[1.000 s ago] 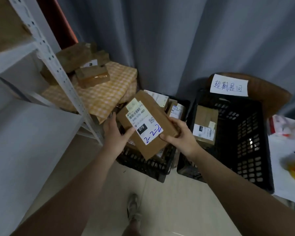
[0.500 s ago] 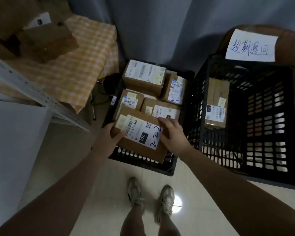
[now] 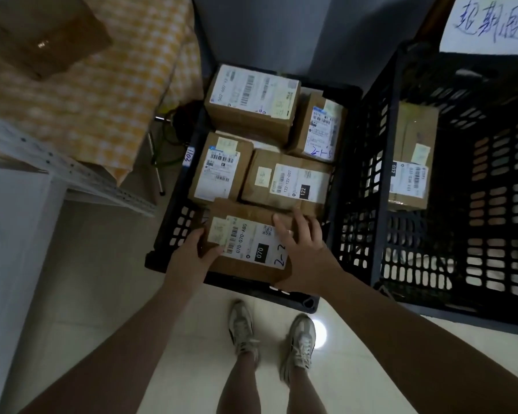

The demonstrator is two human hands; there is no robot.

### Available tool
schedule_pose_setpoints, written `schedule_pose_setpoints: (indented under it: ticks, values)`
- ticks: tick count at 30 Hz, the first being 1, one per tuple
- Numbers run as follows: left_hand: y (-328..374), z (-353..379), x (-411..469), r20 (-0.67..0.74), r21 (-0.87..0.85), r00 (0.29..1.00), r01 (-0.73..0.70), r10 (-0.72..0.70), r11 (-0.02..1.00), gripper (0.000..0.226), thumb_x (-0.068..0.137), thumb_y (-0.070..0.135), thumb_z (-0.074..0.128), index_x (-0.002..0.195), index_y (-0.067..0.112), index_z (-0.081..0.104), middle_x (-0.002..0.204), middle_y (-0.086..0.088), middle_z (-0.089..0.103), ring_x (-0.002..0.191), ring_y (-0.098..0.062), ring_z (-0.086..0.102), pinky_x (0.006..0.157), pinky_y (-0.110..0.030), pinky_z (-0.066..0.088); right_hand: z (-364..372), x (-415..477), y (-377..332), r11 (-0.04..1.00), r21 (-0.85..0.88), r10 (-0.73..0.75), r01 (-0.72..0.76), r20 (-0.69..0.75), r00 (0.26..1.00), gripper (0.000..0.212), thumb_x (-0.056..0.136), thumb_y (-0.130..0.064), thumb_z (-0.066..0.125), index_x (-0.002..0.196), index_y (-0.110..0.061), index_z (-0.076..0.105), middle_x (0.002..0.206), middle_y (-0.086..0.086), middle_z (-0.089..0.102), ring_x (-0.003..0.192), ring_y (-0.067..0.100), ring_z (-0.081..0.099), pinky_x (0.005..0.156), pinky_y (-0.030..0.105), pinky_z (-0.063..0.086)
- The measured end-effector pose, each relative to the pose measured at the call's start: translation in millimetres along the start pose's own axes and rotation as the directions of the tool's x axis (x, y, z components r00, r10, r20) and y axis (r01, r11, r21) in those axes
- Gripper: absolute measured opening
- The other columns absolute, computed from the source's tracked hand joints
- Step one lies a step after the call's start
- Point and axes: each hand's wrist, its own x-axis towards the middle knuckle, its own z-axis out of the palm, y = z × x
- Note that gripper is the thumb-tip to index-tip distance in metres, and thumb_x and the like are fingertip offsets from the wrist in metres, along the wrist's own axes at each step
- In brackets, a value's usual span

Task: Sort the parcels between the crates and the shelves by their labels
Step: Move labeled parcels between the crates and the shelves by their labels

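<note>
At far left, a brown box (image 3: 42, 31) sits on a yellow checked cloth (image 3: 102, 94), with the white perforated upright of a shelf (image 3: 57, 171) slanting across just near of it. Right of the cloth stands a low black crate (image 3: 174, 225) on the pale floor, packed with labelled cardboard parcels. The nearest of them, the 070 parcel (image 3: 245, 243), lies flat at the crate's near edge, its white label up and a handwritten "2-2" partly covered. The left hand (image 3: 192, 258) grips the parcel's left end, thumb on top and fingers hidden below. The right hand (image 3: 302, 252) lies on the parcel's right end with fingers spread, fingertips reaching its far edge; how the thumb sits I cannot tell. Just beyond are the 122 parcel (image 3: 287, 180) and three more parcels behind it. To the right stands a taller black crate (image 3: 380, 180), touching the low one, holding a single parcel (image 3: 410, 156) leaning upright against its left wall. A handwritten paper sign (image 3: 491, 25) hangs above its far rim.
</note>
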Motion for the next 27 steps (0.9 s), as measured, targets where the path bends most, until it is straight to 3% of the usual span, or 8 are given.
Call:
schedule_pose_setpoints:
  ticks: [3, 8, 14, 18, 22, 24, 27]
  values:
    - [-5, 4, -6, -0.001, -0.039, 1.000, 0.016, -0.016, 0.999, 0.053, 0.091, 0.027, 0.062, 0.138, 0.013, 0.044, 0.121, -0.006, 0.057, 0.113, -0.024, 0.054, 0.093, -0.038, 0.048, 6, -4, -2, 1.000, -0.001, -0.004, 0.004, -0.037, 0.999, 0.128, 0.062, -0.071, 0.069, 0.149, -0.026, -0.014, 0.155, 0.011, -0.005, 0.141, 0.035, -0.004, 0.112, 0.056, 0.022]
    - [-2, 19, -9, 0.033, -0.068, 0.999, 0.011, -0.008, 0.998, 0.050, 0.092, 0.020, 0.061, 0.137, 0.010, 0.044, 0.125, -0.006, 0.055, 0.116, -0.026, 0.053, 0.093, -0.047, 0.050, 7, -7, -2, 0.999, 0.026, 0.049, -0.047, -0.099, 0.994, 0.119, 0.067, -0.075, 0.063, 0.150, -0.028, -0.009, 0.151, 0.009, 0.006, 0.137, 0.028, -0.001, 0.112, 0.052, 0.021]
    - [-12, 30, -13, 0.004, -0.094, 0.999, -0.041, 0.041, 0.995, 0.048, 0.092, 0.022, 0.060, 0.137, 0.014, 0.046, 0.111, 0.007, 0.056, 0.104, -0.011, 0.053, 0.087, -0.031, 0.051, -3, -7, 2, 0.995, 0.066, 0.085, -0.077, -0.122, 0.989, 0.103, 0.075, -0.069, 0.059, 0.151, -0.033, 0.000, 0.151, 0.006, 0.012, 0.136, 0.026, 0.004, 0.110, 0.050, 0.027]
    - [-10, 29, 0, 0.089, -0.106, 0.996, 0.032, -0.022, 0.994, 0.049, 0.094, 0.021, 0.057, 0.140, 0.011, 0.043, 0.127, -0.008, 0.055, 0.116, -0.025, 0.054, 0.095, -0.048, 0.049, -10, -2, -5, 0.990, 0.062, 0.134, -0.127, -0.123, 0.983, 0.091, 0.082, -0.064, 0.055, 0.152, -0.028, 0.010, 0.153, 0.010, 0.019, 0.139, 0.031, 0.010, 0.110, 0.051, 0.026]
    - [-6, 36, 25, 0.152, -0.027, 0.988, -0.038, 0.042, 0.999, 0.039, 0.096, 0.022, 0.054, 0.133, 0.015, 0.050, 0.128, -0.008, 0.057, 0.118, -0.025, 0.053, 0.097, -0.039, 0.047, -8, 9, -3, 0.982, -0.043, 0.183, -0.185, -0.047, 0.982, 0.105, 0.077, -0.070, 0.057, 0.152, -0.022, 0.002, 0.151, 0.015, 0.016, 0.141, 0.036, 0.011, 0.113, 0.055, 0.018]
    - [-8, 42, 37, 0.146, 0.024, 0.988, -0.046, 0.042, 0.999, 0.040, 0.095, 0.021, 0.055, 0.134, 0.014, 0.048, 0.129, -0.008, 0.057, 0.119, -0.023, 0.052, 0.094, -0.029, 0.043, -1, 13, -1, 0.979, -0.136, 0.153, -0.151, 0.004, 0.988, 0.117, 0.071, -0.073, 0.062, 0.151, -0.021, -0.005, 0.152, 0.022, 0.011, 0.143, 0.040, 0.008, 0.116, 0.056, 0.005]
    - [-15, 55, 51, 0.161, 0.051, 0.987, -0.036, 0.027, 0.998, 0.042, 0.095, 0.020, 0.057, 0.135, 0.012, 0.046, 0.132, -0.010, 0.055, 0.121, -0.023, 0.051, 0.097, -0.031, 0.042, 16, 20, 1, 0.957, -0.286, 0.069, -0.054, 0.043, 0.997, 0.119, 0.071, -0.067, 0.068, 0.151, -0.024, -0.009, 0.153, 0.031, 0.002, 0.144, 0.044, 0.003, 0.117, 0.054, -0.002]
